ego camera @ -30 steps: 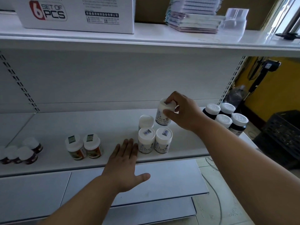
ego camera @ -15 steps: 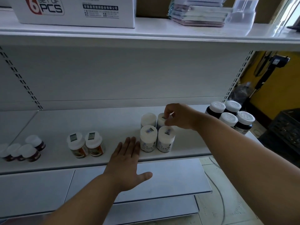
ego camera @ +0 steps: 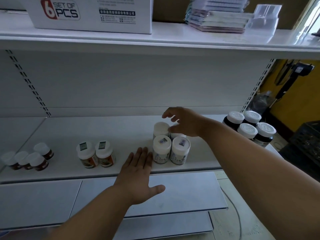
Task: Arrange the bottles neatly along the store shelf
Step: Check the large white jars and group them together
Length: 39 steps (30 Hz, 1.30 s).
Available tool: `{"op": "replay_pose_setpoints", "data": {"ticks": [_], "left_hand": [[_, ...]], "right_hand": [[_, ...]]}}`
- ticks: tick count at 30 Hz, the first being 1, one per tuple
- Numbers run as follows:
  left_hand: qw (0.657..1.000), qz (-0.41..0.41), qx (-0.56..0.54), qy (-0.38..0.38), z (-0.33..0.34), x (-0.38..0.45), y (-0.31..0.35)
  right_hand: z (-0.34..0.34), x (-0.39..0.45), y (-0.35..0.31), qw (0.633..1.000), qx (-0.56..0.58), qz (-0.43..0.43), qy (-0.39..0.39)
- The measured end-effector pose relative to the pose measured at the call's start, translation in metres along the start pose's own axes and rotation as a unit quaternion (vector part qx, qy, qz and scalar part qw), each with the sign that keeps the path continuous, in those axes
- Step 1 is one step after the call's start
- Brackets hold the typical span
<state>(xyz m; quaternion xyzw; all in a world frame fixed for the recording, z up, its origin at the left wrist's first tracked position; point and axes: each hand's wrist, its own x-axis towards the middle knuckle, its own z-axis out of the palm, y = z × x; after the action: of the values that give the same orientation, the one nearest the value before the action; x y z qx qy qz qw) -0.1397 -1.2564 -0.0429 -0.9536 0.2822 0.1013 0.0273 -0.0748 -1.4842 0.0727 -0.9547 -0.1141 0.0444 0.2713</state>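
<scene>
The right hand (ego camera: 184,122) is hovering above the back row of a block of four white bottles (ego camera: 170,143), its fingers loosely spread and curved, holding nothing; whether the fingertips are grazing the rear right cap is hard to tell. The left hand (ego camera: 138,174) is lying flat with straight fingers at the front edge of the store shelf (ego camera: 69,132), its fingertips (ego camera: 147,153) just beside the front left bottle of the block, gripping nothing.

The four white bottles are standing upright in a two-by-two square, touching one another, near the middle of the shelf; the two front caps are carrying small stickers. To the left, two bottles with orange labels (ego camera: 96,155) are standing side by side, also with stickered caps. Farther left, near the shelf's end, a cluster of small dark red bottles (ego camera: 28,160) with white caps is sitting together. At the right end, four dark bottles (ego camera: 249,128) with white lids are forming another square.

On the upper shelf (ego camera: 173,40) a white box (ego camera: 90,14) printed "6 SET OF PCS" is sitting beside a stack of flat packets (ego camera: 218,19) and a clear plastic container (ego camera: 263,19).
</scene>
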Motion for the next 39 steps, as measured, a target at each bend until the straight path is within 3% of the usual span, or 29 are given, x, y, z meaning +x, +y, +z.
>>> {"op": "replay_pose_setpoints", "data": {"ticks": [5, 8, 13, 18, 20, 23, 28, 30, 35, 39], "left_hand": [[1.000, -0.006, -0.002, 0.001, 0.000, -0.001, 0.001], [1.000, -0.006, -0.001, 0.001, 0.000, -0.001, 0.001], [1.000, -0.004, -0.002, -0.002, -0.002, -0.001, 0.001], [1.000, -0.003, -0.005, -0.003, -0.002, -0.002, 0.001], [1.000, -0.002, -0.004, -0.007, -0.002, -0.003, 0.001], [1.000, 0.001, -0.004, -0.006, -0.002, -0.003, 0.001], [1.000, 0.000, 0.002, -0.006, -0.001, -0.002, 0.001], [1.000, -0.001, 0.001, -0.002, -0.001, -0.001, 0.002], [1.000, -0.005, 0.001, -0.002, -0.002, -0.003, 0.002], [1.000, -0.006, -0.005, 0.007, 0.000, -0.003, 0.001]], "right_hand": [[0.001, 0.015, -0.014, 0.995, -0.056, -0.003, -0.077], [0.007, 0.018, -0.015, 0.996, -0.052, -0.002, -0.070], [0.010, 0.018, -0.009, 0.999, -0.034, -0.010, -0.005], [-0.009, -0.008, -0.018, 0.978, 0.145, -0.031, 0.147], [-0.013, -0.030, -0.030, 0.944, 0.261, -0.027, 0.198], [-0.002, -0.064, -0.043, 0.844, 0.488, -0.044, 0.217], [0.033, -0.098, -0.046, 0.649, 0.753, 0.018, 0.107], [0.037, -0.106, -0.048, 0.593, 0.803, 0.032, 0.059], [0.042, -0.116, -0.058, 0.529, 0.847, 0.040, 0.039], [0.047, -0.121, -0.059, 0.518, 0.853, 0.068, 0.008]]}}
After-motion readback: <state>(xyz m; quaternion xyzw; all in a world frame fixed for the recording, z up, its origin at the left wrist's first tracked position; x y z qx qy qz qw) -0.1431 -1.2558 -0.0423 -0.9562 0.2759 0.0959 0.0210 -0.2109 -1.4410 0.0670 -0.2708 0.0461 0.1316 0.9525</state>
